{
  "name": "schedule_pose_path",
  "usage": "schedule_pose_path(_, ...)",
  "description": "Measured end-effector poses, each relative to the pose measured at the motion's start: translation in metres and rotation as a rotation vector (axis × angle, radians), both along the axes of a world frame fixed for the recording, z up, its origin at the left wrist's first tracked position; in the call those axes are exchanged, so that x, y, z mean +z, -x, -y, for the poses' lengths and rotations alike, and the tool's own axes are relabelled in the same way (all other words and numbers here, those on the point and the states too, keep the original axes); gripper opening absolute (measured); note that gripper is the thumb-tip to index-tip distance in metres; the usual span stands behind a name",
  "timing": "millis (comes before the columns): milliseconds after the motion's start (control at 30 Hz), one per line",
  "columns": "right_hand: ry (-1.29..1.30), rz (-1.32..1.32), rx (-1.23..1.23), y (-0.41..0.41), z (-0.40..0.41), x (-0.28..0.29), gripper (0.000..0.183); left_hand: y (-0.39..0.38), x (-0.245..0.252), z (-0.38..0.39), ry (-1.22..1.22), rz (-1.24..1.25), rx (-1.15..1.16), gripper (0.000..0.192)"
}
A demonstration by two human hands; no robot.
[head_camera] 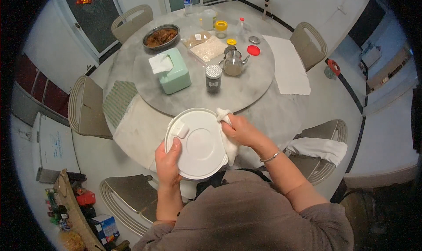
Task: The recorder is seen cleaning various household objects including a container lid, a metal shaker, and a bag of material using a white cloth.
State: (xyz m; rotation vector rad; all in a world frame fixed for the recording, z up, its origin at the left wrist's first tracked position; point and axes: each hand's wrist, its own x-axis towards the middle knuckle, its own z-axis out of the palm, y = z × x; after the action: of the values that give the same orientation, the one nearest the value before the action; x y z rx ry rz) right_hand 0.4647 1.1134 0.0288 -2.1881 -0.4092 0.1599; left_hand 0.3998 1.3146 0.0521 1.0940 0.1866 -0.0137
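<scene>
A round white plastic lid point(201, 145) is held up in front of my body, above the near edge of the table. My left hand point(168, 160) grips its left rim, the thumb lying on the face below a small raised tab point(180, 129). At the right rim, my right hand point(242, 130) clutches a white cloth point(230, 149), which hangs down along the lid's edge. Part of the cloth is bunched over the upper right rim. Fingers of both hands are partly hidden.
The round turntable point(178, 104) bears a green tissue box point(174, 71), a dark lidded jar point(213, 79), a glass teapot point(232, 64), a metal pan of brown food point(161, 37) and a plastic bottle point(188, 3). Folding chairs point(90, 107) surround the table. A white sheet point(286, 65) lies at right.
</scene>
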Motion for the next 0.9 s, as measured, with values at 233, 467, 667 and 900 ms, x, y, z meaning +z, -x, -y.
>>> schedule_pose_path(233, -0.044, -0.199, -0.061, 0.015, -0.009, 0.005, 0.029, -0.003, 0.016, -0.012, -0.160, 0.060, 0.013, 0.029)
schedule_pose_path(467, -0.463, -0.342, -0.146, 0.029, -0.027, -0.026, 0.026, -0.005, 0.023, -0.004, -0.169, 0.156, 0.185, 0.028)
schedule_pose_path(667, -0.634, -0.521, -0.151, 0.043, -0.039, -0.027, 0.023, -0.013, 0.003, -0.010, -0.184, 0.154, 0.194, 0.027)
schedule_pose_path(900, -0.900, -0.479, -0.321, 0.023, -0.041, -0.043, 0.023, -0.014, -0.027, 0.021, 0.215, 0.322, 0.017, 0.048)
